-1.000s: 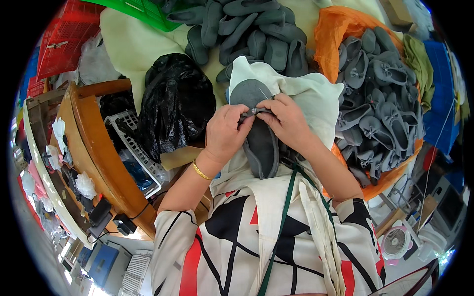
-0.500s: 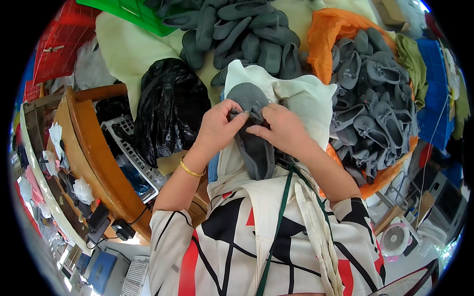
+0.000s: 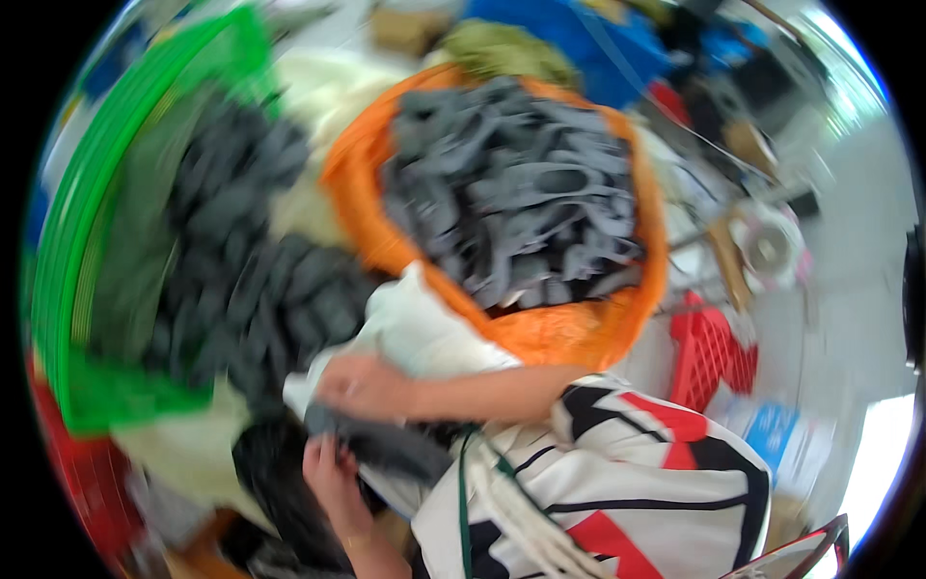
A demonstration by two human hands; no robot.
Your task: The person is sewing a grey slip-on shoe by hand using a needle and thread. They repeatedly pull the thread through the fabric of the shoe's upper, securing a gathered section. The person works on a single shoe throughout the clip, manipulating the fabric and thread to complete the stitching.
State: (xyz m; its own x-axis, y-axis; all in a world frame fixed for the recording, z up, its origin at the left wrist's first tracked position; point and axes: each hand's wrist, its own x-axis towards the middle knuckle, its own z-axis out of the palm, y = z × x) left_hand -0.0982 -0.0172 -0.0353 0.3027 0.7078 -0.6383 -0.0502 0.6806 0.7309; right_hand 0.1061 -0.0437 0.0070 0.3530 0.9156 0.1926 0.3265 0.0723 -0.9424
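A dark grey slip-on shoe [image 3: 400,452] lies across my lap on a white cloth [image 3: 424,328], blurred by motion. My left hand [image 3: 331,471] grips the shoe's near left end, fingers bent against it. Just beyond the shoe, my right hand [image 3: 365,388] is held low over its upper edge with the fingers curled in. Whatever those fingers pinch, if anything, is lost in the blur. The small bow on the shoe cannot be made out.
Ahead stands an orange bag [image 3: 569,333] full of grey shoes [image 3: 521,193]. More dark shoes [image 3: 299,299] are heaped at left beside a tilted green crate [image 3: 68,289]. A black plastic bag [image 3: 280,482] is by my left arm; a red basket [image 3: 709,352] and a fan [image 3: 772,241] are on the right.
The view has swung to the right, bringing the orange bag to the middle. My hands, together at the shoe's bow before, have come apart, the right one now over the shoe's far side.
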